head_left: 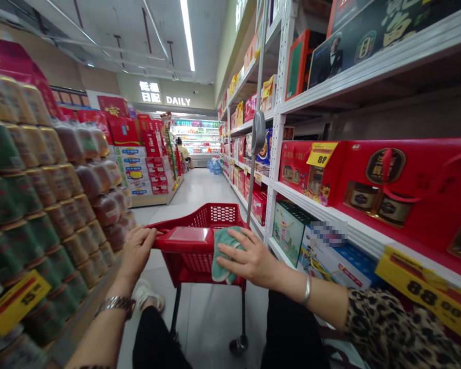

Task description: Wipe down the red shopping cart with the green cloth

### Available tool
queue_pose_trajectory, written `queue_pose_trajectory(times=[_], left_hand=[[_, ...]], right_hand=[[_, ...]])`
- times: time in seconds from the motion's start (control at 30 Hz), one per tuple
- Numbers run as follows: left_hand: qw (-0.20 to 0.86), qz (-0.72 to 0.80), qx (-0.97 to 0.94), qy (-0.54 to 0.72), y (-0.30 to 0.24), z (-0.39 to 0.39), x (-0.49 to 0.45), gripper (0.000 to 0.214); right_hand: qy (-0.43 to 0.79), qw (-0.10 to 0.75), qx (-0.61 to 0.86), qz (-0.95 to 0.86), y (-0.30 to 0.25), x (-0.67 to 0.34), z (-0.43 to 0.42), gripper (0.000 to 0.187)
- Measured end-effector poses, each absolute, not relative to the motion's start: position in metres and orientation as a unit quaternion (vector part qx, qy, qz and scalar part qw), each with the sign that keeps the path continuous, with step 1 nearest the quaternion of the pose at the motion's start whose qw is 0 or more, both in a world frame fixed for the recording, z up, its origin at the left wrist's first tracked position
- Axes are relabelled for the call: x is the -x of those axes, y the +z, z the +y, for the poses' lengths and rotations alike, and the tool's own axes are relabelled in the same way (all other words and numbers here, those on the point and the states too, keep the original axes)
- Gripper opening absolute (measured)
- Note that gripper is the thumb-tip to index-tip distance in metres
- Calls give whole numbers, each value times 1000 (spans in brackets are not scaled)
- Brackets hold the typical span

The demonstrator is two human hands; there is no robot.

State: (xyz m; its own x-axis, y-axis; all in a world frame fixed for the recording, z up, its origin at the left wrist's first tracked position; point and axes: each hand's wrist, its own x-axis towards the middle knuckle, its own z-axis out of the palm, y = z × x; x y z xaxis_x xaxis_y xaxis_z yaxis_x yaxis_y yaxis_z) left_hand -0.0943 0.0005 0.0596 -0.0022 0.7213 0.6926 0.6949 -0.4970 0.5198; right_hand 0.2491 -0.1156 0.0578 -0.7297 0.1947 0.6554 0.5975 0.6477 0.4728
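A red plastic shopping cart [200, 246] stands in the aisle straight ahead of me. My left hand [136, 251] is wrapped round the left end of its handle. My right hand [249, 259] lies on the right end of the handle, its fingers pressed on a green cloth [221, 256] that drapes over the bar. A metal pole [253, 154] rises from the cart's right side. A watch sits on my left wrist and a bangle on my right.
Stacked cans and jars [42, 195] line the left side, close to my left arm. White shelves [330, 205] with red gift boxes and yellow price tags run along the right. The grey floor [203, 189] stretches ahead, with a person [183, 152] far down the aisle.
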Motion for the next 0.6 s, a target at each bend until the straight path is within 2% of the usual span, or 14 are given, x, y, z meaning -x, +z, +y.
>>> queue_pose_trajectory(times=[0.23,0.37,0.47,0.53,0.6], left_hand=[[49,556,-692,458,72,25,95,38],[-30,632,-611,475,77,11,65,36],[-87,601,-584,539,69,-15,22,38],[-71,582,-597,548,60,-34,-10,42],[-32,608,-585,537,50,-48,-37,56]], right_hand=[[-331,295,304,-843,33,-297,-121,35],[-292,342,357,-819,22,-305,-110,37],[-263,376,369,-808,24,-293,-102,38],[-243,396,375,-802,26,-279,-99,39],[-223,417,384,-793,27,-262,-97,38]])
